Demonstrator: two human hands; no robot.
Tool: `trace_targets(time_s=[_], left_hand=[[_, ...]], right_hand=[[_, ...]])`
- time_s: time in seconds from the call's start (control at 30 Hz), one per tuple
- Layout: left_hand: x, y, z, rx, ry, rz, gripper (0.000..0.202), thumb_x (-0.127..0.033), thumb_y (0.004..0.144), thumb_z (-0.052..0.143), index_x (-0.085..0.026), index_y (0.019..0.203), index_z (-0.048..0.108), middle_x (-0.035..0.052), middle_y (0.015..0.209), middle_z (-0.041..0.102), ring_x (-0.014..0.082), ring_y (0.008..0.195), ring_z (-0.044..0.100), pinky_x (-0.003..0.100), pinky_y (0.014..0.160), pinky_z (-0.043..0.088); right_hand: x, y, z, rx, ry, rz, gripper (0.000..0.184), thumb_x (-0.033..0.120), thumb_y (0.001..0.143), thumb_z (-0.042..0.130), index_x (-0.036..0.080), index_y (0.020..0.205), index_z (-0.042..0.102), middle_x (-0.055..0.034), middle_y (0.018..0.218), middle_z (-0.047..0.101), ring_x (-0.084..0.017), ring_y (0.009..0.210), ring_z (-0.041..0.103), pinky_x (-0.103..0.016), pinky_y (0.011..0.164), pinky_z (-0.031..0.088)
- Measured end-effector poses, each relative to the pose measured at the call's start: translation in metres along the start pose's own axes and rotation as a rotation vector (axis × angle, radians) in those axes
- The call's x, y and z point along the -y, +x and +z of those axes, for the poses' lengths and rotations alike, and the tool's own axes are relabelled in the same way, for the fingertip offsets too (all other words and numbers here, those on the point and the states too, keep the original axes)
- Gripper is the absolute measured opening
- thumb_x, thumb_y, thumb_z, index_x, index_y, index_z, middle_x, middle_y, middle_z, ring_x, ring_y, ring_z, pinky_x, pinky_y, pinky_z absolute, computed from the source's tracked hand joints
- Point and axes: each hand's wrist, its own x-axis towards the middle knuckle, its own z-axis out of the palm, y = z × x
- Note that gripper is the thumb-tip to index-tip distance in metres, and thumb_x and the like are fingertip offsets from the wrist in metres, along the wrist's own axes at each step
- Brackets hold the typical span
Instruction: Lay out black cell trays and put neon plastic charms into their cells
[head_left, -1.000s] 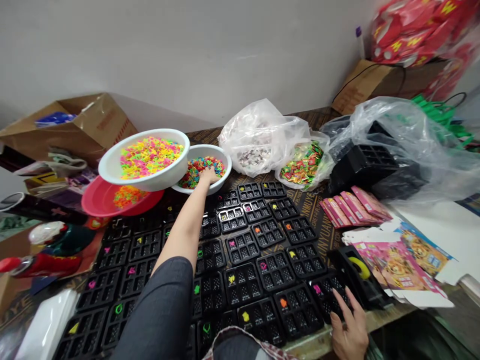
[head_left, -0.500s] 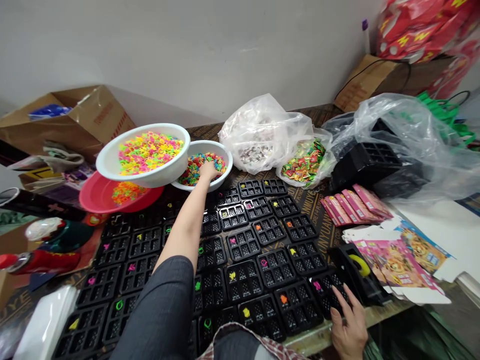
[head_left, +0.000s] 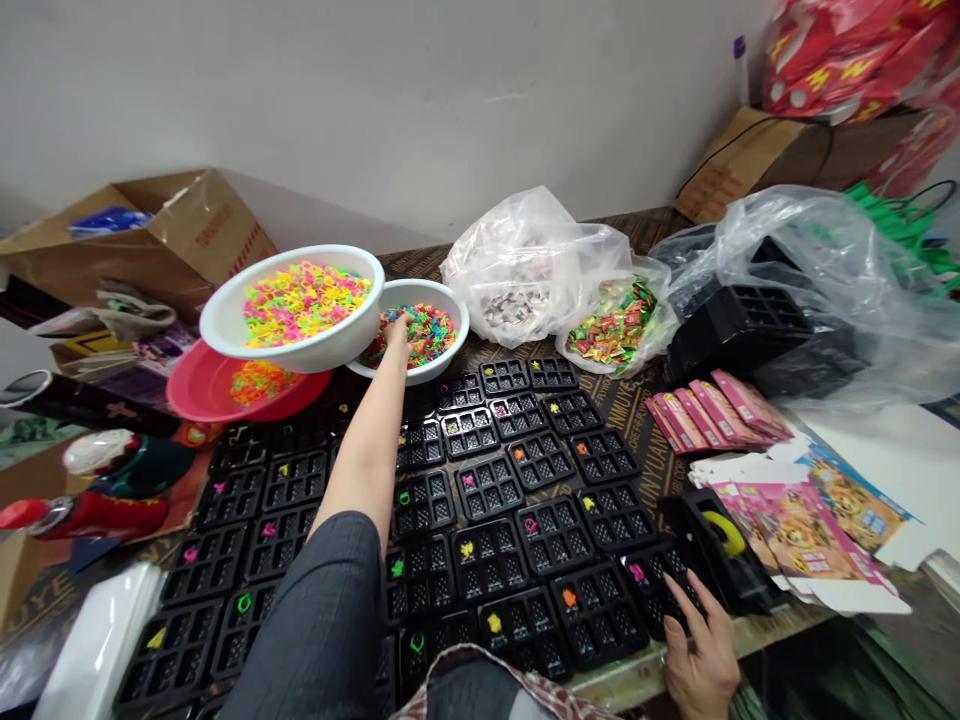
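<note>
My left hand (head_left: 397, 333) reaches far forward into a small white bowl (head_left: 450, 300) heaped with small multicoloured plastic pieces (head_left: 424, 330); its fingers dip into the pieces and are hidden. A larger white bowl (head_left: 225, 320) of pink, yellow and green pieces leans against it on the left. My right hand (head_left: 701, 650) rests with fingers spread on the near right black tray (head_left: 660, 590) at the table's front edge. Many black compartment trays (head_left: 487, 490) cover the table, most holding one small coloured piece.
A red basin (head_left: 195, 385) sits under the big bowl. Clear bags of small items (head_left: 517, 270) and wrapped sweets (head_left: 611, 325) lie behind the trays. Pink boxes (head_left: 712, 410), printed card sheets (head_left: 795, 510), a tape dispenser (head_left: 716, 545) and bagged black trays (head_left: 750, 320) fill the right. Cardboard box (head_left: 142, 245) at left.
My left hand has shifted slightly leftward and deeper within the small bowl. My right hand stays on the near tray. The view has drifted a little.
</note>
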Motion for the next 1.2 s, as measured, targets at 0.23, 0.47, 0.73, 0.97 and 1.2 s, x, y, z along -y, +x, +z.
trace_targets(time_s=[0.23, 0.47, 0.73, 0.97, 1.2], left_hand=[[-0.01, -0.01, -0.007, -0.013, -0.243, -0.173, 0.019, -0.038, 0.089, 0.05, -0.021, 0.092, 0.059, 0.0048, 0.08, 0.062, 0.0141, 0.072, 0.066, 0.02, 0.048, 0.049], [-0.046, -0.069, 0.0, 0.23, -0.649, -0.345, 0.014, -0.026, 0.087, 0.06, -0.018, 0.077, 0.055, -0.0021, 0.059, 0.052, 0.0052, 0.048, 0.053, 0.011, 0.033, 0.03], [-0.016, -0.278, 0.015, 0.56, -0.769, -0.818, 0.016, -0.02, 0.089, 0.055, -0.017, 0.073, 0.058, 0.0025, 0.063, 0.061, 0.0097, 0.053, 0.062, 0.013, 0.037, 0.044], [0.023, -0.403, 0.004, 0.473, -0.814, -0.974, 0.022, -0.008, 0.085, 0.049, -0.014, 0.072, 0.066, 0.0037, 0.063, 0.066, 0.0099, 0.054, 0.062, 0.015, 0.047, 0.051], [0.043, -0.452, -0.006, 0.293, -0.868, -0.915, 0.018, -0.003, 0.081, 0.054, -0.011, 0.073, 0.068, 0.0046, 0.072, 0.07, 0.0121, 0.065, 0.067, 0.021, 0.063, 0.057]], right_hand=[[-0.001, 0.0, 0.002, -0.018, -0.003, -0.019, 0.043, 0.044, 0.097, 0.037, 0.017, 0.112, 0.066, -0.0157, 0.118, 0.06, -0.029, 0.103, 0.06, -0.048, 0.088, 0.047], [0.008, 0.009, 0.0, -0.08, 0.037, -0.077, 0.037, 0.04, 0.097, 0.042, 0.014, 0.108, 0.067, -0.0169, 0.12, 0.059, -0.028, 0.105, 0.058, -0.046, 0.088, 0.045], [0.087, 0.078, 0.008, -0.035, 0.361, -0.119, 0.035, 0.027, 0.088, 0.062, 0.02, 0.123, 0.062, -0.0109, 0.113, 0.06, -0.021, 0.102, 0.06, -0.039, 0.087, 0.053], [0.136, 0.08, 0.016, 0.27, 0.684, -0.095, 0.019, 0.024, 0.089, 0.058, 0.021, 0.104, 0.07, -0.0055, 0.092, 0.066, -0.015, 0.083, 0.064, -0.03, 0.078, 0.057], [0.12, 0.058, 0.004, 0.5, 0.805, 0.26, 0.01, 0.024, 0.079, 0.061, 0.018, 0.076, 0.069, -0.0023, 0.075, 0.068, -0.013, 0.063, 0.062, -0.025, 0.059, 0.054]])
